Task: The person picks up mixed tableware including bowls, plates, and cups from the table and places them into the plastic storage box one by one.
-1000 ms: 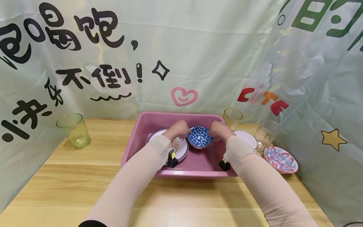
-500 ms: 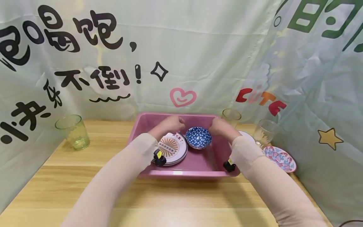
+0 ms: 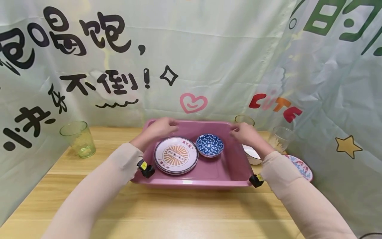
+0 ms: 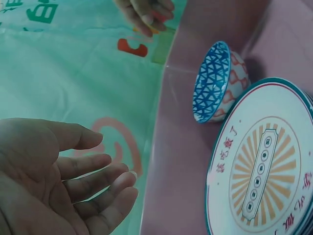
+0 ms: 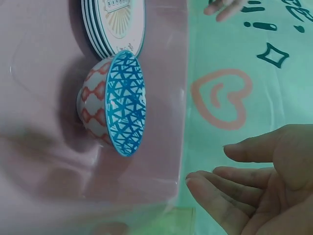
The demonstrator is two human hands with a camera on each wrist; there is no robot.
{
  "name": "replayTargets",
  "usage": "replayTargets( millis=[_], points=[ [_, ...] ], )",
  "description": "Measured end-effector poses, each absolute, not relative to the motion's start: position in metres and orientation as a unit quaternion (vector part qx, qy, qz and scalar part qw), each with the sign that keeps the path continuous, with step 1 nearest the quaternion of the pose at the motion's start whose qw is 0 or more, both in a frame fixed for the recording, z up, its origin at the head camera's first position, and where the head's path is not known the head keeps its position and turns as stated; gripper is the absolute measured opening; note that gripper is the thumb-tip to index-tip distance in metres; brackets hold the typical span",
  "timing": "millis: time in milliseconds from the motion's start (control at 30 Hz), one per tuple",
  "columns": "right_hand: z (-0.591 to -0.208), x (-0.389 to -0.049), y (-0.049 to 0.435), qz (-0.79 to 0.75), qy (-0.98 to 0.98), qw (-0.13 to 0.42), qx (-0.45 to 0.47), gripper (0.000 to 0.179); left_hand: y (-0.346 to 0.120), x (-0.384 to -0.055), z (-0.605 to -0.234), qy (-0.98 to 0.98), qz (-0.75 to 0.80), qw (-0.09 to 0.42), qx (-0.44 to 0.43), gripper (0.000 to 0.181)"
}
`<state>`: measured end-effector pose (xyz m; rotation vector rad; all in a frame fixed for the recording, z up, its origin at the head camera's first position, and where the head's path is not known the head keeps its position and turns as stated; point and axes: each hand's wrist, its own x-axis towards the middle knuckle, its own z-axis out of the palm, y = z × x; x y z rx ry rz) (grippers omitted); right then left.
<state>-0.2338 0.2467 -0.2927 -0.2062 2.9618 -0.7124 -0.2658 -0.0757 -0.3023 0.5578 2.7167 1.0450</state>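
A blue-and-white patterned bowl stands upright in the pink basin, right beside a stack of white plates with a sunburst print. In the left wrist view, my left hand is held palm up, fingers loosely bent with nothing in them; in the head view it hovers over the basin's back left corner. My right hand hovers by the back right corner, and the right wrist view shows its relaxed fingers holding nothing. The bowl's outside carries a red pattern.
A green glass stands at the left on the wooden table. Right of the basin are a white bowl, a clear glass, a yellowish glass and a floral dish. A printed cloth hangs behind.
Both hands have moved apart, away from the bowl, the left one leftward and up, the right one rightward. The bowl stays beside the plates, which are now fully uncovered.
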Motion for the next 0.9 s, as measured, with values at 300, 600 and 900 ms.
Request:
replayTargets(
  millis=[300,600,900],
  points=[
    [-0.296,-0.212,0.276,-0.3,0.952,0.011,-0.054,0.044,-0.112,-0.255,-0.301,0.907,0.373,0.049,0.191,0.04],
    [-0.301,-0.181,0.31,-0.303,0.952,-0.014,-0.048,0.051,-0.153,-0.244,-0.313,0.895,0.415,0.008,0.163,0.042],
    [-0.324,-0.155,0.348,-0.274,0.96,-0.055,-0.022,0.052,-0.18,-0.231,-0.331,0.88,0.46,-0.001,0.114,0.048]
  ],
)
